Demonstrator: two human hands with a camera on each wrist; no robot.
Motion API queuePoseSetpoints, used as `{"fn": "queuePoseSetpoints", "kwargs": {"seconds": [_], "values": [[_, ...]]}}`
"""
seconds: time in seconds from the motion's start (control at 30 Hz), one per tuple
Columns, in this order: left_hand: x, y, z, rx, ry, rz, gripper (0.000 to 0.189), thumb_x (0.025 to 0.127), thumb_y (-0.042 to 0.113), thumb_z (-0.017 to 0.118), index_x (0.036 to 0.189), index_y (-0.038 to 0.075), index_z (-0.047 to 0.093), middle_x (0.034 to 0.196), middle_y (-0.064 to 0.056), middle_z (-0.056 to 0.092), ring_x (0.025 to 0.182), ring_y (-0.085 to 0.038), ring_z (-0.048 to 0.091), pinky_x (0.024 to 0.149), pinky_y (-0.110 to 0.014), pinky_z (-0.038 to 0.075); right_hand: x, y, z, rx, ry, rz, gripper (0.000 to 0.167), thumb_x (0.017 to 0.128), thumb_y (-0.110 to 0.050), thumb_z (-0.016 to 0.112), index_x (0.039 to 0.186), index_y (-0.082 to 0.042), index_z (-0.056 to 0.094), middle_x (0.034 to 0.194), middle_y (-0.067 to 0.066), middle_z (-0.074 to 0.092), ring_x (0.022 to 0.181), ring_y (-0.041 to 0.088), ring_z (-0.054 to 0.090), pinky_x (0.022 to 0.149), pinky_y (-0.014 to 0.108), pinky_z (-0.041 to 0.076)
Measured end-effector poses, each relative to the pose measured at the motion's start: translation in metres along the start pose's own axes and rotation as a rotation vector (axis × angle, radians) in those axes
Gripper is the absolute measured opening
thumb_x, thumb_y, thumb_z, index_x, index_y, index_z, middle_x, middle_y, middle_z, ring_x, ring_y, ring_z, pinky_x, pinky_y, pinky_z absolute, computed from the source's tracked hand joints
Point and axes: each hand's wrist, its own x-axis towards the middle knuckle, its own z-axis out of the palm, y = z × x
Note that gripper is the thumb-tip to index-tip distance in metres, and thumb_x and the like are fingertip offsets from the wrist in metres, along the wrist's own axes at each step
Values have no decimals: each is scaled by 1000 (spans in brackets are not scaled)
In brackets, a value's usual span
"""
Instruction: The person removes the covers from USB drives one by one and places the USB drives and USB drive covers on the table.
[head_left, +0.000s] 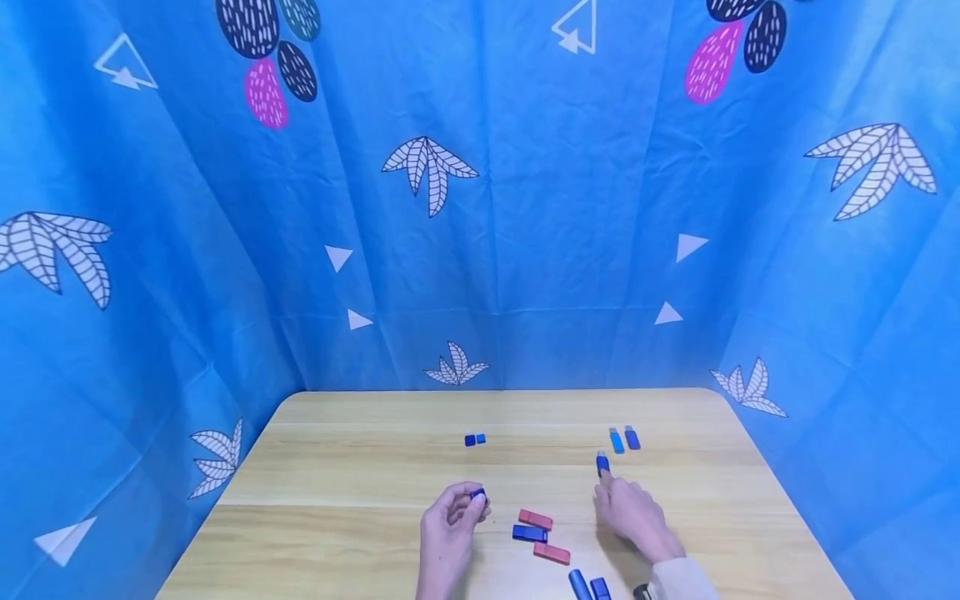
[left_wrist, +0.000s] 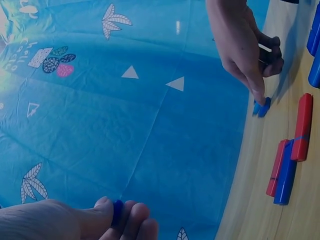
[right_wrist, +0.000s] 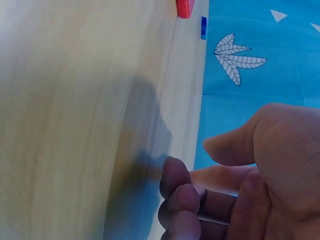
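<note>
My left hand pinches a small dark blue USB stick cap between thumb and fingers, above the table. Over on the right, the index finger of my right hand reaches out to the near end of an uncapped dark blue USB stick lying on the table. The other fingers of that hand are bent, and its thumb stands apart from them with nothing between, as the right wrist view shows. Just beyond lie a light blue USB stick and a dark blue one, their metal plugs pointing away from me.
Two small blue caps sit side by side at the back of the wooden table. Between my hands lie two red sticks and a blue stick. Two more blue sticks are at the front. A blue patterned curtain surrounds the table.
</note>
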Motion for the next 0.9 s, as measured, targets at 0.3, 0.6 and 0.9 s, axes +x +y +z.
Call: {"fn": "queuePoseSetpoints", "kwargs": {"seconds": [0.3,0.6,0.9], "values": [[-2,-3,-2,7,-50,-28,21,94,11,70,113,2,69,102,-17,76,91,-25,75,79,-21,60,14,7,-1,-16,-18,-6,55,105,-22,46,153,2,36,55,2,45,44,11,33,42,26,33],[-5,-1,-5,12,-76,1,19,92,15,73,108,5,72,94,-16,78,86,-18,76,81,-23,59,25,12,-5,-31,-26,-20,53,106,-20,41,155,-2,35,56,3,49,43,10,35,42,26,35],[-7,-1,-8,60,-105,20,15,91,18,74,104,12,74,84,-11,79,80,-15,77,82,-22,59,29,18,-6,-5,-42,4,54,106,-21,43,157,-6,33,54,2,47,42,9,33,40,22,30]]}}
